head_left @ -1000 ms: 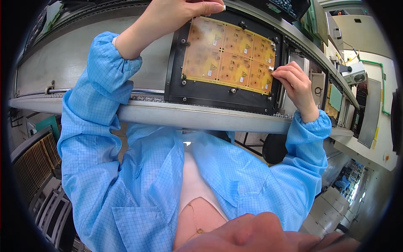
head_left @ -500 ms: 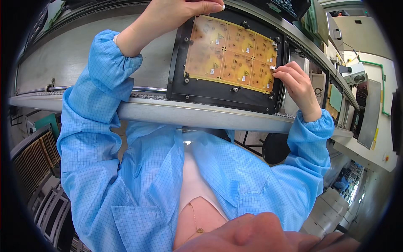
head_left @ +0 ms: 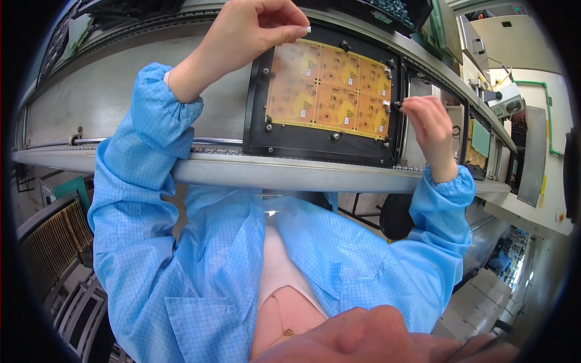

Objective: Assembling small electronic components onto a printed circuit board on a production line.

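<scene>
A yellow-orange circuit board panel (head_left: pixel 331 88), divided into several marked sections, lies in a black fixture frame (head_left: pixel 290 140) with small knobs around its rim. Above the panel's far edge, my left hand (head_left: pixel 260 30) pinches a small white part (head_left: pixel 308 29) between thumb and fingertip. Another small white part (head_left: pixel 386 103) sits at the panel's right edge. Just right of it, beside a dark knob (head_left: pixel 397 104), my right hand (head_left: pixel 433 124) hovers with loosely bent fingers and nothing visible in them. A further pale part (head_left: pixel 388 71) shows higher on that edge.
The fixture rests on conveyor rails, with a metal front rail (head_left: pixel 290 175) between it and my body. A black bin of small blue-grey parts (head_left: pixel 393 12) stands beyond the frame. Green boards (head_left: pixel 445 33) lean at the far right. A slotted rack (head_left: pixel 51 227) stands at lower left.
My right hand has come away from the white part at the panel's right edge, moving slightly right. My left hand still pinches its white part. The whole view has shifted a little.
</scene>
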Demonstrator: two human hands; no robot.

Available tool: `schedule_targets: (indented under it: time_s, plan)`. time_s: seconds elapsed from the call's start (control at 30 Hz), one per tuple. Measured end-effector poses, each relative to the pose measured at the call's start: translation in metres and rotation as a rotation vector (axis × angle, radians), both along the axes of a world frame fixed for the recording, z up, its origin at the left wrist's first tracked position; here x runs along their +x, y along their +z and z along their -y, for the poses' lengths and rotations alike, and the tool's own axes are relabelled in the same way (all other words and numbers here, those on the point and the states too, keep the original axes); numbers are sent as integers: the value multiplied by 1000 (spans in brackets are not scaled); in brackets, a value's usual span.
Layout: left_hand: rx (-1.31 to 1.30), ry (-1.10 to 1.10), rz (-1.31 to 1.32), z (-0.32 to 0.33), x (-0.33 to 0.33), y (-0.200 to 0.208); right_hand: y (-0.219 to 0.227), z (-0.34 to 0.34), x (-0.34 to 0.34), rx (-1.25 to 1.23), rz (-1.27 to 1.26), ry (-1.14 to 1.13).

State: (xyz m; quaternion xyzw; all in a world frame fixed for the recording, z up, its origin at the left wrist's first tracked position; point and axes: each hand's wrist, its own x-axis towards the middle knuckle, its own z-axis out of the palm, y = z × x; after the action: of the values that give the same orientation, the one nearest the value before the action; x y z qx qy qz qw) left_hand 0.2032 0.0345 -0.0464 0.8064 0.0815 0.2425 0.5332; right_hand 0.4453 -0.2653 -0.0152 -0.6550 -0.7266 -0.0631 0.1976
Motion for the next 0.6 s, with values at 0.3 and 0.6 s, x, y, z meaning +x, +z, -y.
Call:
schedule_targets:
  time_s: [0.3, 0.6]
  plan:
    - [-46, 2, -98, 15, -12, 4, -44, 14, 5, -261, -749, -493]
    - [118, 25, -166, 21, -14, -2, -20, -110, 34, 118, -217, -281]
